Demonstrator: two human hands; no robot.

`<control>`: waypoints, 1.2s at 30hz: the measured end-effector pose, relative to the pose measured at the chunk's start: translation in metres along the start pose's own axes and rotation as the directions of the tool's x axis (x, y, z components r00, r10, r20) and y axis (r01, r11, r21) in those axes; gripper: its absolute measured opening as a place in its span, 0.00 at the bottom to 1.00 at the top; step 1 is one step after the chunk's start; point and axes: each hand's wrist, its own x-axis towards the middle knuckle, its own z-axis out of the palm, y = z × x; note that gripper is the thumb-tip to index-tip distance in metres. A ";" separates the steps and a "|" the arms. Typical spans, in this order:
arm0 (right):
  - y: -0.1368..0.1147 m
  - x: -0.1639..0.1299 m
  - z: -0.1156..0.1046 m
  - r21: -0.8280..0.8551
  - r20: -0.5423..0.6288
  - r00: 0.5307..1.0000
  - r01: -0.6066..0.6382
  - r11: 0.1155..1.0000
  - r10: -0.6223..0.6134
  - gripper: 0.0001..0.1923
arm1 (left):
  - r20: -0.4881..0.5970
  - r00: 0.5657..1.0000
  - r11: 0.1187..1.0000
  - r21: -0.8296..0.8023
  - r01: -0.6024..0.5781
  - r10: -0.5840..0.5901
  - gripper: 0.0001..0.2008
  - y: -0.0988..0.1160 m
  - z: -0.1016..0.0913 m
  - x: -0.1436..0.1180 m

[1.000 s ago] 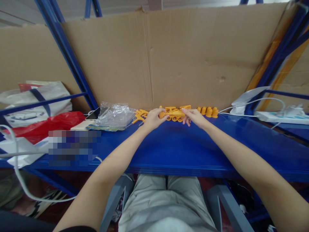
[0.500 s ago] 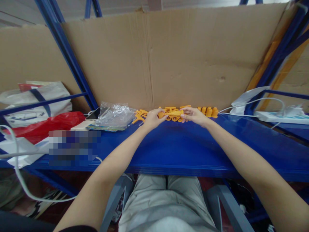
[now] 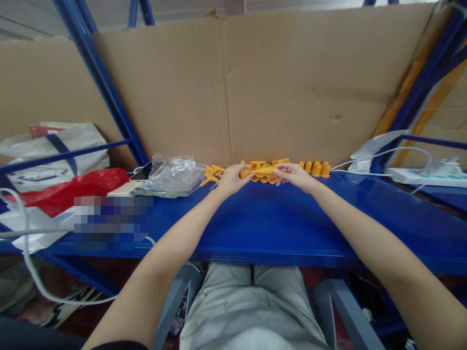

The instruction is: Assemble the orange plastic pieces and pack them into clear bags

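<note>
Between both hands is an orange-yellow plastic piece (image 3: 263,171), long and lying sideways, its exact kind too small to make out. My left hand (image 3: 233,179) is closed around its left end, with thumb and fingers pinching it. At the other end, the fingertips of my right hand (image 3: 292,175) pinch the piece. Just below it, several orange round cup-like parts (image 3: 269,180) show their open ends. Behind it lie orange bar-shaped parts (image 3: 257,164). Several orange bell-shaped parts (image 3: 315,168) stand right of my right hand, and branched orange parts (image 3: 212,175) lie left of my left hand.
A clear plastic bag (image 3: 175,175) lies on the blue shelf (image 3: 270,223) at left, near a phone (image 3: 148,171) and a red bag (image 3: 83,189). A cardboard sheet (image 3: 284,87) stands behind. White cables and a power strip (image 3: 426,176) are at right.
My right fingertips have shifted very slightly on the orange piece. Otherwise both hands and the parts around them stay in place.
</note>
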 end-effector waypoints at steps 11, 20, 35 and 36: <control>0.027 0.010 -0.013 -0.479 -0.361 0.868 0.141 0.867 -0.340 0.20 | 0.109 0.959 0.934 0.280 0.221 -0.260 0.14 -0.041 -0.003 -0.003; 0.036 0.008 0.009 -0.901 -0.107 0.917 0.074 0.428 -0.384 0.20 | 0.413 0.715 0.784 0.540 0.307 -0.564 0.22 -0.059 -0.007 -0.011; 0.043 0.007 0.033 -0.969 0.005 0.977 0.057 0.239 -0.215 0.30 | 0.392 0.696 0.739 0.603 0.300 -0.602 0.18 -0.048 -0.013 -0.007; 0.044 0.006 0.033 -0.969 0.005 0.979 0.055 0.240 -0.206 0.31 | 0.384 0.695 0.735 0.604 0.309 -0.608 0.18 -0.046 -0.014 -0.006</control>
